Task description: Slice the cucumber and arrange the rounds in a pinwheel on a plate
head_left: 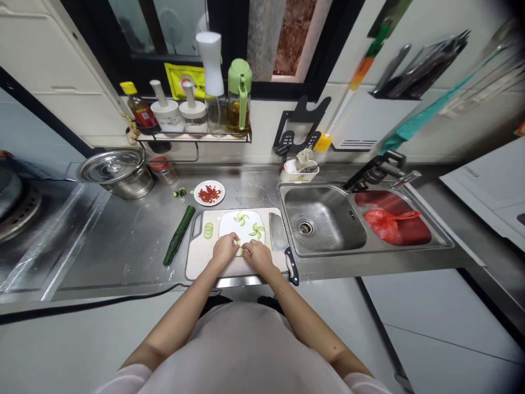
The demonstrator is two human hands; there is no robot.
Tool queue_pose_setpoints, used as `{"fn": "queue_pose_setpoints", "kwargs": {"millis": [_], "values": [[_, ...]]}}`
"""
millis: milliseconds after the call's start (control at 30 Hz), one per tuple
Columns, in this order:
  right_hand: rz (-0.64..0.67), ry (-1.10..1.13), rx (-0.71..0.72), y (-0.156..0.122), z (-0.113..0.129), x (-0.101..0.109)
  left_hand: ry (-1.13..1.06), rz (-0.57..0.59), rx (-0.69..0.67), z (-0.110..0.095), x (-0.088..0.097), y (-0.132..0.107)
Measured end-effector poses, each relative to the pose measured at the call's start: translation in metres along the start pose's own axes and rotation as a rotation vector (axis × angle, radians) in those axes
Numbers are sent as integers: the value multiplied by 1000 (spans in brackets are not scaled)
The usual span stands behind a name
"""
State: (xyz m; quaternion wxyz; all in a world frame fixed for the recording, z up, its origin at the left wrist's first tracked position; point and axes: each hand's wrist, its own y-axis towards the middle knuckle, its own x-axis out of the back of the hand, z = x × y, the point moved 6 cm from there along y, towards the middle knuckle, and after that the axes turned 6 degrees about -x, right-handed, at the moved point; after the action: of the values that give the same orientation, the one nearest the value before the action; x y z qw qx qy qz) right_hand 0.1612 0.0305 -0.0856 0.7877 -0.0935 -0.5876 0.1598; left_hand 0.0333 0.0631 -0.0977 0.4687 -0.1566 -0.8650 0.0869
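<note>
My left hand (223,248) and my right hand (256,255) meet at the near edge of a white plate (229,225) that lies on a pale cutting board (197,257). Both hands pinch small cucumber slices (241,249) between their fingertips. Two fans of cucumber slices (241,218) lie farther back on the plate. A short stack of slices (208,230) rests on the board left of the plate. A cleaver (280,238) lies on the board's right side, handle toward me. A whole cucumber (179,235) lies on the steel counter left of the board.
A small dish of red bits (209,193) and cucumber ends (181,192) sit behind the board. A lidded steel pot (117,173) stands at left, a condiment rack (192,117) on the wall. The sink (324,221) is at right, with a red bag (385,223) in a red basin.
</note>
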Motion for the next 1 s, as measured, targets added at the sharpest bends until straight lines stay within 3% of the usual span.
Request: {"fn": "queue_pose_setpoints", "kwargs": {"millis": [700,1000], "values": [[-48,37,-7,1,-4,3,-38,-20,9,3,2,0],[-41,13,-6,1,-5,2,65,-45,-21,8,3,-4]]}}
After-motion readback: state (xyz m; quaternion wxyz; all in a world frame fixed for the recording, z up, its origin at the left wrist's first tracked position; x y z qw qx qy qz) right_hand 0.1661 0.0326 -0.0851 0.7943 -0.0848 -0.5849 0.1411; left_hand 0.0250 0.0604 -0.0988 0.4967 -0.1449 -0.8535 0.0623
